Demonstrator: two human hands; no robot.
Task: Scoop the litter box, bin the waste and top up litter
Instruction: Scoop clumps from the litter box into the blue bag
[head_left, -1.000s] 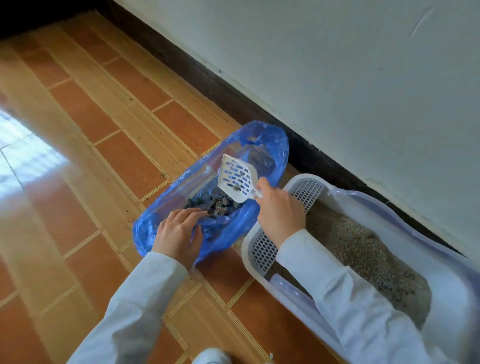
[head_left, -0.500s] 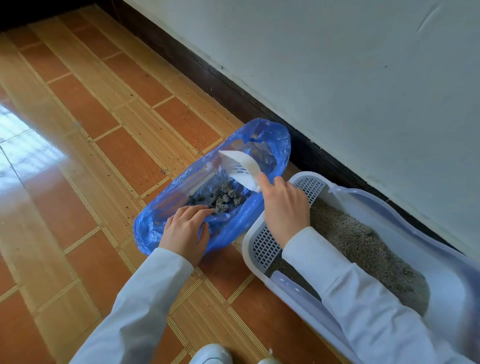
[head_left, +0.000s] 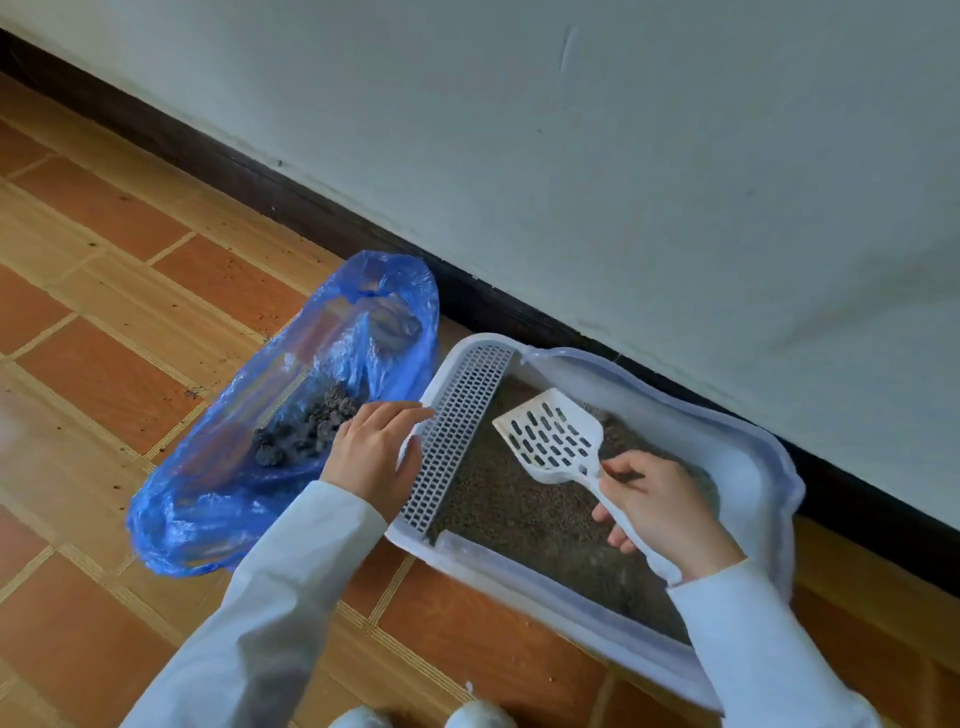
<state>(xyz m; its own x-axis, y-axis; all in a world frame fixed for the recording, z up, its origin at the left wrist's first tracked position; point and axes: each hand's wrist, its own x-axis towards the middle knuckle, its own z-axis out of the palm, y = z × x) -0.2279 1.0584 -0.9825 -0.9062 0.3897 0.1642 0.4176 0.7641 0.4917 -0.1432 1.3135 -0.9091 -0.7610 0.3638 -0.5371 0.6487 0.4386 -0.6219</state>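
Holding white slotted scoop (head_left: 550, 435) by its handle in right hand (head_left: 662, 512), fingers clamped around it, blade empty above grey litter (head_left: 524, 514) inside litter box (head_left: 748, 457). Resting left hand (head_left: 375, 453), fingers loosely extended, between box's grid edge and blue bag (head_left: 322, 395) containing dark clumps (head_left: 306, 434) on tiled floor (head_left: 104, 291).

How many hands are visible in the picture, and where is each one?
2. The left hand rests at the edge of the blue bag; the right hand holds the scoop over the litter box.
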